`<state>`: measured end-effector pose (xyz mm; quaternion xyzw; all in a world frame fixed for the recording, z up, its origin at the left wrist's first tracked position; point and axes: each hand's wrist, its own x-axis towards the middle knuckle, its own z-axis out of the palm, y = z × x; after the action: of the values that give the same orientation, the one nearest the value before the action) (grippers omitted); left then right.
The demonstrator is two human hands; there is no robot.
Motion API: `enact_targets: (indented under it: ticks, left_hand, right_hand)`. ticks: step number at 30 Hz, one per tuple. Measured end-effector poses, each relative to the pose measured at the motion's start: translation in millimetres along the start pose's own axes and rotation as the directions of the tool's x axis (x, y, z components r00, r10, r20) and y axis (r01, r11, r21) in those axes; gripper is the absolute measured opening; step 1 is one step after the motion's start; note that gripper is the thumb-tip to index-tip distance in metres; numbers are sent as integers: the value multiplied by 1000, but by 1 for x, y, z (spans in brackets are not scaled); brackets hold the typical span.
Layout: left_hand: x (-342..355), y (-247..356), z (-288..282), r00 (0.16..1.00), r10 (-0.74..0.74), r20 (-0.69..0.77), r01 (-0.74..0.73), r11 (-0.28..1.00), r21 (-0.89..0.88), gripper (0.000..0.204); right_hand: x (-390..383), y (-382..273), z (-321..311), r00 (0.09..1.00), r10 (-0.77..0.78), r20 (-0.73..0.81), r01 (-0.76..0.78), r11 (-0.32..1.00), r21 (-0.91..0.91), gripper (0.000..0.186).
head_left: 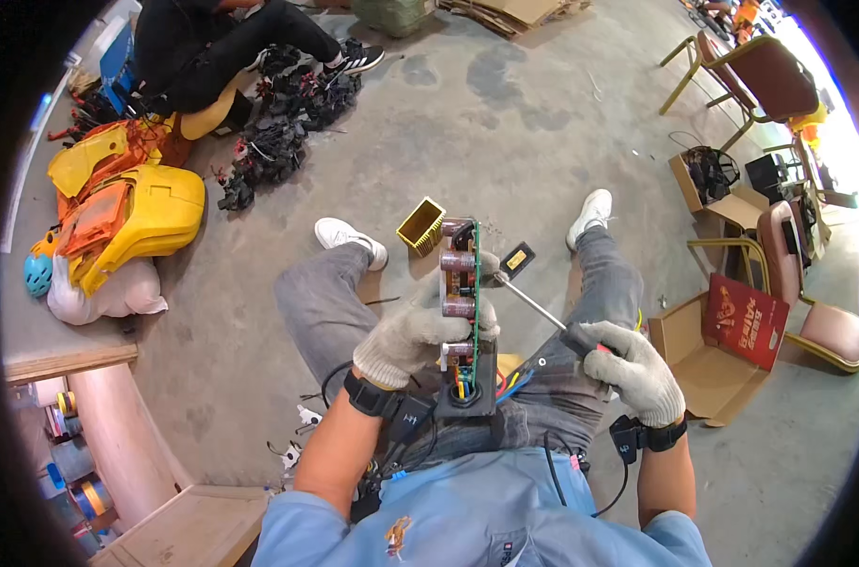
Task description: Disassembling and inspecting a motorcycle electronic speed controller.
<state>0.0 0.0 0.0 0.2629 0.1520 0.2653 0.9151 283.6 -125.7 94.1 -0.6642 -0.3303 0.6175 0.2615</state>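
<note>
In a knitted glove, my left hand (415, 333) is closed around a green-edged circuit board (477, 283) held upright over my lap. Large brown cylindrical capacitors (459, 307) line the board's left side. Its lower end meets a black end piece (467, 404) with a round hole, where coloured wires (511, 383) come out. Also gloved, my right hand (629, 364) is closed on the dark handle of a screwdriver (541, 307). The screwdriver's shaft slants up and left, its tip by the board's right side; exact contact is hard to see.
Between my feet a gold finned metal case (421, 227) and a black part with a yellow label (516, 259) lie on the floor. Yellow plastic shells (155, 222) and a black parts heap (283, 123) are left, near a seated person. An open carton (703, 354) and chairs (769, 76) stand right.
</note>
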Motion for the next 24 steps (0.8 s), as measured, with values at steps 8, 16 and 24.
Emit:
enact_targets:
  ticks: [8, 16, 24]
  left_hand:
    - [-4, -3, 4, 999, -29, -29, 29, 1000, -9, 100]
    - [2, 5, 11, 998, -68, -7, 68, 998, -10, 97]
    - [-1, 12, 23, 991, -82, -104, 84, 996, 21, 96]
  right_hand:
    - [-8, -3, -1, 999, 43, 17, -42, 999, -28, 50]
    - [-1, 10, -10, 999, -54, 7, 54, 994, -90, 51]
    - [0, 9, -8, 998, -66, 9, 66, 997, -33, 51]
